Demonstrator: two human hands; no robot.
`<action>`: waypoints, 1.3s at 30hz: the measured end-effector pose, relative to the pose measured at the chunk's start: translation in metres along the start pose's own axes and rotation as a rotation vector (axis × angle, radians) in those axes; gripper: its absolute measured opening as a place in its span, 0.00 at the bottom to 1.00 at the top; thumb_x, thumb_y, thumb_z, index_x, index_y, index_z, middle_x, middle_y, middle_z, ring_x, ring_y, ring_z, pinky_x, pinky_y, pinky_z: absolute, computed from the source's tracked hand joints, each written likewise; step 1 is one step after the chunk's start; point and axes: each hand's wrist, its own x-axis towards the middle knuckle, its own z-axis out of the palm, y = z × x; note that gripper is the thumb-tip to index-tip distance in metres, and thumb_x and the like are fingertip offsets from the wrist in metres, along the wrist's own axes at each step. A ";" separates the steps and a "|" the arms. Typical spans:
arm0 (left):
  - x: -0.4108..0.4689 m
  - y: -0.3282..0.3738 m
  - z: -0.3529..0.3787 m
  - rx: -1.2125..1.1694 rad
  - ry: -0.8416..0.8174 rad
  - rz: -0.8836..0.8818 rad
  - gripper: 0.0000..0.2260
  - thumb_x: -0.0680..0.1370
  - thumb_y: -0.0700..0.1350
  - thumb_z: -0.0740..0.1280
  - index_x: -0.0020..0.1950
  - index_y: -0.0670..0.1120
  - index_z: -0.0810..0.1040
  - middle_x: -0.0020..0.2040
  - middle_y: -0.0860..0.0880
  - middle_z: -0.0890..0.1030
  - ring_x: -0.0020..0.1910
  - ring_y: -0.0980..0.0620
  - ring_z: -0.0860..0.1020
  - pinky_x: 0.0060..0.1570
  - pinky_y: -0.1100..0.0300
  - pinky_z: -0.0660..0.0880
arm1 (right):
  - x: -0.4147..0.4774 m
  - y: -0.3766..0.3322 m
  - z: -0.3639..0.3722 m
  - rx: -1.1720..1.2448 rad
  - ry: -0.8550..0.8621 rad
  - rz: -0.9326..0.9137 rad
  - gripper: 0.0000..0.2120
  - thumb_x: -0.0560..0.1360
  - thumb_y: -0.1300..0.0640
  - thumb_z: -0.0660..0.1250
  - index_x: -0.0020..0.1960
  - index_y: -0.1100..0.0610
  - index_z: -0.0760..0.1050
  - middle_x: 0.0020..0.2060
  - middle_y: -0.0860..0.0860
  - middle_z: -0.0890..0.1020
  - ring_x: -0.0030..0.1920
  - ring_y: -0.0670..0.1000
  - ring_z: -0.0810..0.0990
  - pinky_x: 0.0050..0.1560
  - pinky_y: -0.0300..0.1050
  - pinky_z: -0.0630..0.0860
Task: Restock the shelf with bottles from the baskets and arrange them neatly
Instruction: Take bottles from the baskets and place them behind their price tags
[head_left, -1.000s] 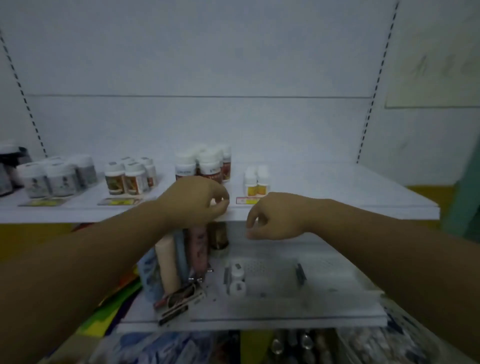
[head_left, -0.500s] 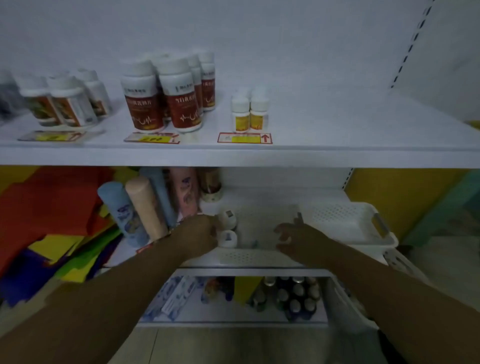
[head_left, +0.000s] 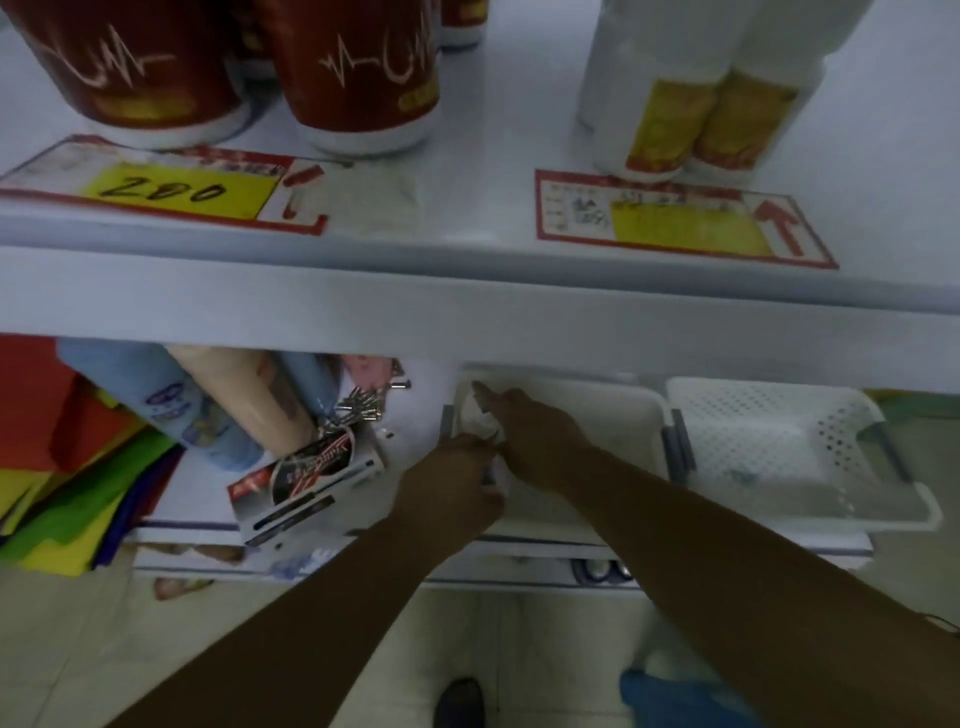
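Observation:
Both my hands are down in a white basket on the lower shelf. My left hand is closed around a small white bottle at the basket's left end. Just behind it, my right hand grips another small white bottle, its fingers curled over the top. On the upper shelf, very close to the camera, stand red-labelled bottles and small white bottles with yellow labels.
A second perforated white basket sits right of the first. Pastel tubes and a card of metal clips lie to the left, beside coloured paper sheets. Price tags lie on the upper shelf's front.
My hands dropped from the upper shelf's edge to the lower shelf and into the basket, closing on small white bottles. The view has moved in close and tilted down.

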 end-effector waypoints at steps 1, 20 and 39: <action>0.000 0.002 0.002 -0.019 0.017 -0.014 0.07 0.69 0.47 0.65 0.46 0.50 0.76 0.44 0.53 0.75 0.47 0.52 0.77 0.50 0.57 0.76 | 0.006 -0.001 0.002 0.032 0.026 0.046 0.29 0.78 0.54 0.59 0.75 0.48 0.51 0.68 0.57 0.68 0.63 0.60 0.72 0.61 0.52 0.69; -0.034 0.083 -0.037 -1.193 0.325 -0.223 0.15 0.68 0.50 0.72 0.54 0.54 0.82 0.59 0.50 0.81 0.52 0.59 0.81 0.52 0.65 0.76 | -0.120 0.040 -0.052 1.340 0.631 0.328 0.09 0.68 0.44 0.70 0.46 0.45 0.79 0.46 0.51 0.83 0.49 0.53 0.82 0.53 0.54 0.79; -0.227 0.204 -0.090 -1.347 0.506 -0.155 0.21 0.61 0.64 0.68 0.47 0.54 0.84 0.45 0.45 0.86 0.43 0.44 0.84 0.44 0.48 0.80 | -0.303 -0.060 -0.129 1.754 0.175 -0.050 0.18 0.75 0.48 0.63 0.51 0.62 0.78 0.39 0.60 0.83 0.38 0.59 0.81 0.45 0.56 0.79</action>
